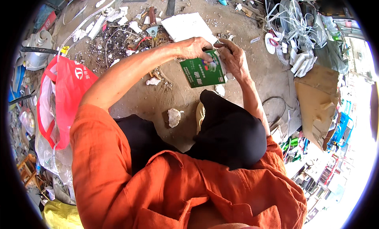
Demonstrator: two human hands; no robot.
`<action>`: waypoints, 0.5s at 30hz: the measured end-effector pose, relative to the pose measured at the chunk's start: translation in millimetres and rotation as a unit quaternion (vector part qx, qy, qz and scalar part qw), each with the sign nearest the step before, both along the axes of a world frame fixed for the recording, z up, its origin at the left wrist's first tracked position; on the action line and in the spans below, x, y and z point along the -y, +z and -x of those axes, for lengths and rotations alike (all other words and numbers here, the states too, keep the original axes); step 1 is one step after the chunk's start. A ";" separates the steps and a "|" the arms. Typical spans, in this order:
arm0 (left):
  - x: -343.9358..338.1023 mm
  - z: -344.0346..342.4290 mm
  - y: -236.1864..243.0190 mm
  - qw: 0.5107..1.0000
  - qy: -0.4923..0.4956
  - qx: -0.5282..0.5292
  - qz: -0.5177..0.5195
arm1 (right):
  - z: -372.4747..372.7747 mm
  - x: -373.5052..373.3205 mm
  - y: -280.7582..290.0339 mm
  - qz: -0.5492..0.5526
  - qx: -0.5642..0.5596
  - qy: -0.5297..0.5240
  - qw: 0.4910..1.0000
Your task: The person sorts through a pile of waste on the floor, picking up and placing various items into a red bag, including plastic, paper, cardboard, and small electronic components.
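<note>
A flat green cardboard box (200, 75) with printed white characters and a small picture hangs tilted in front of my knees. My left hand (196, 48) grips its upper edge, the fingertips bent over the printed face. On the box's right side my right hand (235, 62) is closed at the edge, next to a whitish part; whether that is a flap or something inside, I cannot tell. Right behind my hands, a white foam sheet (188, 26) lies on the ground.
At my left stands a red bag (75, 84). To the right are a brown cardboard box (318, 100) and a tangle of white strapping (294, 21). White foam scraps (174, 117) and dark debris (114, 45) litter the dirt floor.
</note>
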State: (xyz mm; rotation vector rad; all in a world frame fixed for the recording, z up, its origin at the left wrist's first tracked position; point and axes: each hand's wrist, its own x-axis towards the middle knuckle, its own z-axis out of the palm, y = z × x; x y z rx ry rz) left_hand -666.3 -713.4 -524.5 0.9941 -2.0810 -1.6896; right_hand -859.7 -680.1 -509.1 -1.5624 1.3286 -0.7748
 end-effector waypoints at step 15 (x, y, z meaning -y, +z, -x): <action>-1.4 -5.0 17.4 0.998 -0.056 0.024 -0.026 | 2.3 -6.1 -8.8 0.099 -0.040 0.088 0.990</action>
